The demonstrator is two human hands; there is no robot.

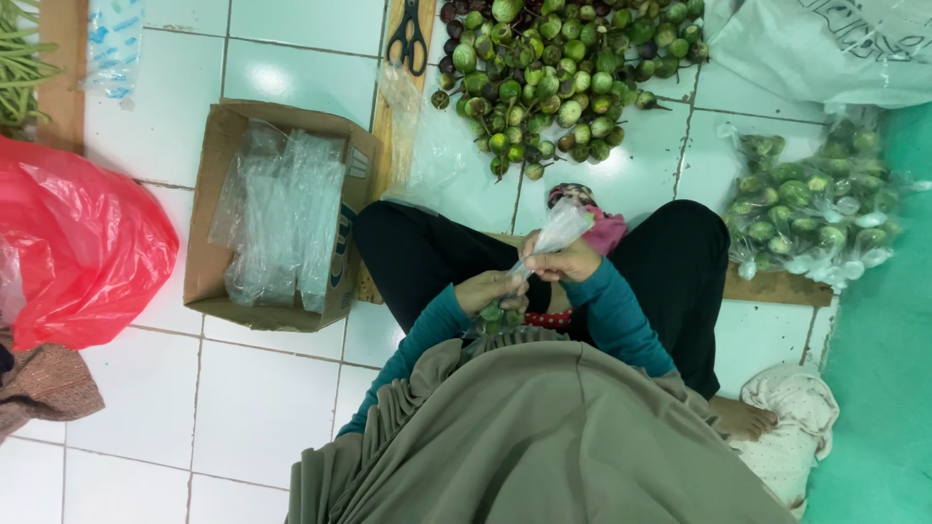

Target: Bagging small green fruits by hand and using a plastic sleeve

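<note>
White floor tiles (262, 388) fill the scene, and a person sits on them with dark trousers and teal sleeves, seen from above. Both hands meet over the lap. The right hand (563, 262) is clenched around the neck of a small clear plastic bag (555, 233), whose loose top fans up and away from the fingers. The left hand (490, 289) sits just beside and below the right, its fingers closed on the lower part of the same bag, where a few small green eggplants (493, 312) show through the plastic just under the fingers.

Well beyond the hands, farther from the person, lies a loose heap of small round green and purple eggplants (553, 78) on the floor, with a pair of black-handled scissors (408, 37) beside it. Off to the right-hand side, well apart from the fingers, rests a pile of already filled clear bags (815, 209) of green eggplants. On the left-hand side, near the knee, stands an open cardboard box (209, 262) holding a stack of empty clear bags (282, 213). Farther out on that side lies a red plastic bag (83, 252).
</note>
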